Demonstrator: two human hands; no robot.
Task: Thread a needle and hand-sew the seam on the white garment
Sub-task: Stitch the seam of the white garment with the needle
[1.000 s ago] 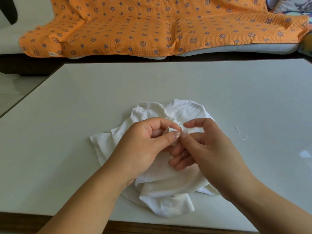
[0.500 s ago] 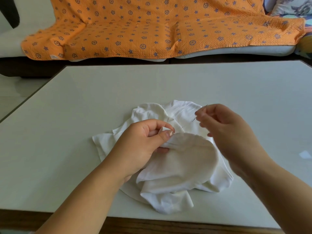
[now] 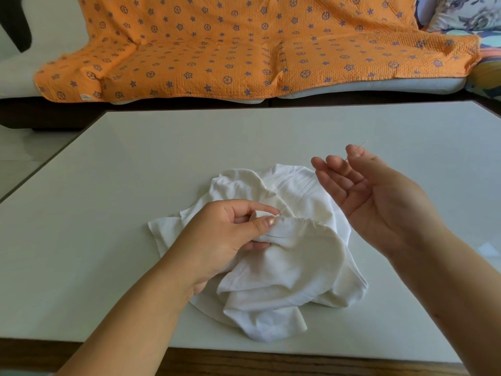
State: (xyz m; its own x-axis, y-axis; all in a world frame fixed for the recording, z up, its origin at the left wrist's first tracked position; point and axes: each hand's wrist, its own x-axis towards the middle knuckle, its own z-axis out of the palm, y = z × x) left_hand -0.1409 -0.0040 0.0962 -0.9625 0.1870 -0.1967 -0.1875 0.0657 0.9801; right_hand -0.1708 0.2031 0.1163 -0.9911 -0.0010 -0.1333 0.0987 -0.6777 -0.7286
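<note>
Near the counter's (image 3: pixel 135 185) front edge, the left hand (image 3: pixel 225 234) is pinching the white garment (image 3: pixel 284 267), the right hand (image 3: pixel 379 196) pinching a needle (image 3: pixel 358 148).

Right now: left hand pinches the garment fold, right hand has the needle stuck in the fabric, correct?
Not quite. Head view: the right hand holds the needle up, clear of the white garment; the left hand does pinch the fold.

We lose the thread (image 3: pixel 306 186) for most of its run; the needle (image 3: pixel 362 144) is partly hidden in the right hand (image 3: pixel 374 196), and the left hand (image 3: pixel 225 234) covers the garment (image 3: pixel 284 267) where it pinches.
</note>
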